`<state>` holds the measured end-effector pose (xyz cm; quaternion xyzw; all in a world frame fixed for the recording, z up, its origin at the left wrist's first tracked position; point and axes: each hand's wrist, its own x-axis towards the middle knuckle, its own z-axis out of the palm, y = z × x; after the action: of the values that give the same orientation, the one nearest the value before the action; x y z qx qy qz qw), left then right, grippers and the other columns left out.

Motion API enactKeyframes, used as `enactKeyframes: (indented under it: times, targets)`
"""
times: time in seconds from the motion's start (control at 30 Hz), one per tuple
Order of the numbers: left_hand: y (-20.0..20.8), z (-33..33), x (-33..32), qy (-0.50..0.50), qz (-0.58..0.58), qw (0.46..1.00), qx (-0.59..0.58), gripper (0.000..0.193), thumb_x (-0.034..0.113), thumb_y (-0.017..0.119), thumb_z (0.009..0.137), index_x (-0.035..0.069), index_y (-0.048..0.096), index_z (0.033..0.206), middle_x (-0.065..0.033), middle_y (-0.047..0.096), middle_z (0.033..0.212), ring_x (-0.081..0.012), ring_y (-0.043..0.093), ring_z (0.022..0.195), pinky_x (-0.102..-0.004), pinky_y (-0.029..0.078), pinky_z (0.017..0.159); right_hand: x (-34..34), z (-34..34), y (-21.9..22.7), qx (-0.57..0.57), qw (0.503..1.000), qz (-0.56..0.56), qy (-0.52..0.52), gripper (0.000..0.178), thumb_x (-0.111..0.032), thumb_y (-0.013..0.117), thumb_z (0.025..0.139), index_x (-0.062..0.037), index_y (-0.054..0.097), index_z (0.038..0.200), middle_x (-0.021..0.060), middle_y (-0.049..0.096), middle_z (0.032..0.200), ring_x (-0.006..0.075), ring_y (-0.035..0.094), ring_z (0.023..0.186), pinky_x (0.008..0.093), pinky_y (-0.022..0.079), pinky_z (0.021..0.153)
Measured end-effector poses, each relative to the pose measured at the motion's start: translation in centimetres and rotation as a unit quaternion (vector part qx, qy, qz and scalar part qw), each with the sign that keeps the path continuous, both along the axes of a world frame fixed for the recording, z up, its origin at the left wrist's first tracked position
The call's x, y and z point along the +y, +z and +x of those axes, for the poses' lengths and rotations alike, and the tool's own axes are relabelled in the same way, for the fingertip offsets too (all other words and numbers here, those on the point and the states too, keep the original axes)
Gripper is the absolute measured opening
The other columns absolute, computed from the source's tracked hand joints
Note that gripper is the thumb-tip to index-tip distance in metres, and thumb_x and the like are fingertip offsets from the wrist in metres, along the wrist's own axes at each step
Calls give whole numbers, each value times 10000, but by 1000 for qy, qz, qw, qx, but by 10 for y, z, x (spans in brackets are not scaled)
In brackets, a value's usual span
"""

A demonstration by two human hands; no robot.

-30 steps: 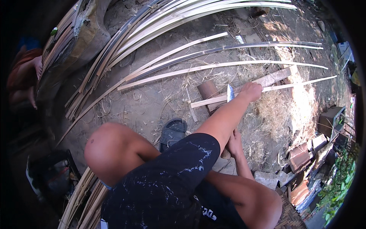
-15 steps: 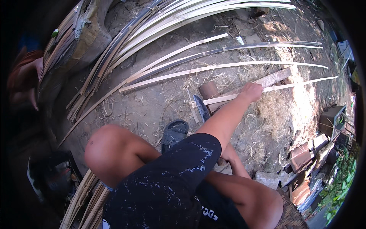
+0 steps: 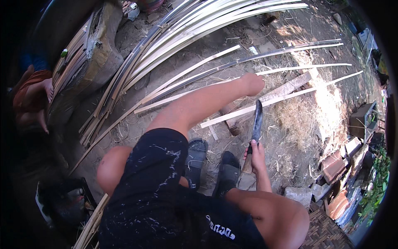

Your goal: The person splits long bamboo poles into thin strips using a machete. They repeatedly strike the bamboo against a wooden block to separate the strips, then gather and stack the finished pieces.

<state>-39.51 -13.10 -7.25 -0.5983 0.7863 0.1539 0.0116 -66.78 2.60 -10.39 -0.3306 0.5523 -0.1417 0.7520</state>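
My right hand point(image 3: 258, 156) is wrapped around the dark handle of a long knife point(image 3: 257, 120), whose blade points away from me. The blade's tip reaches the near edge of a pale split bamboo strip point(image 3: 290, 97), lying slantwise across a wooden board point(image 3: 292, 84) and a block point(image 3: 233, 126) on the ground. Stretched across in front of me, my left arm brings my left hand point(image 3: 253, 84) over another thin strip point(image 3: 306, 67), just beyond the knife tip. Its fingers are turned away and slightly blurred, so their grip cannot be made out.
Many long strips point(image 3: 207, 27) lie bundled at the far left. Curly shavings point(image 3: 296, 124) cover the ground to the right. Bricks and stones point(image 3: 333, 166) are piled at the right edge. My sandalled feet point(image 3: 195, 159) are close by. Another person's leg point(image 3: 35, 93) shows at far left.
My left hand has let go of the pale strip and moved left and up. The knife, earlier partly behind my left arm, has swung right, its blade now pointing away from me.
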Motion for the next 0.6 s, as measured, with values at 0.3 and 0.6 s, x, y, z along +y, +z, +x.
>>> enactKeyframes:
  times: [0.3,0.6]
  targets:
    - [14,92,241,223,380,827,348,444,372,455,1066,-31,642,1063,-160,696,945,-236,694,834,-387,570,793,-7,-12,41,243,773,-506,297,489,-187,635,919,-55,466,1358,285,630,1055,498,642,891,543,534,781]
    - [-61,20,273,397,223,560,692,188,172,512,1057,6,602,1069,-53,640,861,-109,613,721,-324,595,765,26,10,40,249,694,-510,443,473,-437,590,977,-172,536,1365,240,664,997,451,678,802,518,560,700]
